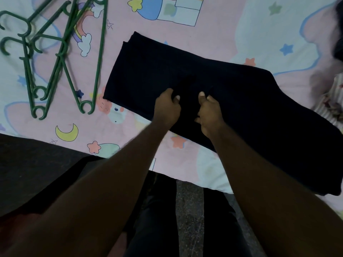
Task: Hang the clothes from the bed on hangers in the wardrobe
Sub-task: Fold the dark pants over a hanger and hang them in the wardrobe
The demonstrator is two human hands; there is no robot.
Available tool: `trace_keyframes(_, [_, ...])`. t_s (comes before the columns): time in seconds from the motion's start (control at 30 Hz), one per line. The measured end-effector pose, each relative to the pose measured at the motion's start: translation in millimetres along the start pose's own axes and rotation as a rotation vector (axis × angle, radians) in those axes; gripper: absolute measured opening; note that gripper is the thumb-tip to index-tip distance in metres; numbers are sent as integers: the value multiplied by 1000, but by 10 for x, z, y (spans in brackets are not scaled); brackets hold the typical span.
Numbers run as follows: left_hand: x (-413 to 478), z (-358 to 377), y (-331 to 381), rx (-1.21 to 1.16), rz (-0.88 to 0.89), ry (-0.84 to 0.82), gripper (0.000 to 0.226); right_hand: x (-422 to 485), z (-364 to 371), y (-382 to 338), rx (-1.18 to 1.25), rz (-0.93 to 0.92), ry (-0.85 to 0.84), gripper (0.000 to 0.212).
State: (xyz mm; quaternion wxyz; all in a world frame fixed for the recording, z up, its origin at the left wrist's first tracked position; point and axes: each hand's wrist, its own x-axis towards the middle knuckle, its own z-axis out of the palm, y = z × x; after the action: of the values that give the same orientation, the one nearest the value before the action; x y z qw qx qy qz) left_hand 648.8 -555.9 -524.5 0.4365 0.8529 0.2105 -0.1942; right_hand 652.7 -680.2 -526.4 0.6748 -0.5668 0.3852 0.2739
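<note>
- A folded dark navy fabric garment (241, 101) lies flat on the bed (130, 141), running from the middle of the view toward 4 o'clock, where its far end reaches the frame's right edge.
- Both hands meet near the garment's centre. The left hand (168, 108) pinches a raised fold of the cloth between its thumb and curled fingers. The right hand (209, 112), just beside it at 3 o'clock, pinches the cloth the same way.
- A loose heap of green plastic hangers (100, 52) rests at 10 o'clock, apart from the garment, with frames overlapping and hooks pointing several ways.
- A pink cartoon-print bedsheet (213, 30) with stars, a moon and clouds spreads beneath everything.
- A pale striped cloth (332, 106) shows at 3 o'clock on the frame edge, near the garment; whether they touch cannot be told.
- A dark grey cloth (27, 164) fills the 8 o'clock area, overlapping the sheet's near edge.
- Speckled stone floor (189, 210) shows at 6 o'clock between the person's dark-trousered legs (159, 229).
</note>
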Motion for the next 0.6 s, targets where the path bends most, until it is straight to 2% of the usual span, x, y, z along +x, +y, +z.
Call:
trace_keyframes(0.07, [40, -163, 4, -227, -72, -33, 24, 4, 47, 3, 28, -44, 31, 28])
trace_keyframes(0.1, [53, -258, 10, -276, -53, -36, 26, 4, 73, 7, 36, -69, 27, 29])
trace_keyframes(0.2, [51, -527, 65, -301, 124, 33, 18, 22, 130, 50, -21, -121, 29, 28])
trace_keyframes(0.3, [-29, -598, 214, -203, 410, 91, 21, -13, 159, 27, -27, -74, 28, 21])
trace_keyframes(0.37, [-107, -453, 289, -68, 493, 23, 27, -47, 153, -10, 22, -27, -5, 18])
trace_keyframes(0.5, [-180, -60, 229, 337, 422, -213, 44, -58, 53, -6, 53, 39, -29, 30])
trace_keyframes(0.6, [-239, 48, 147, 314, 360, -296, 59, -36, -68, 21, 155, 101, -76, 54])
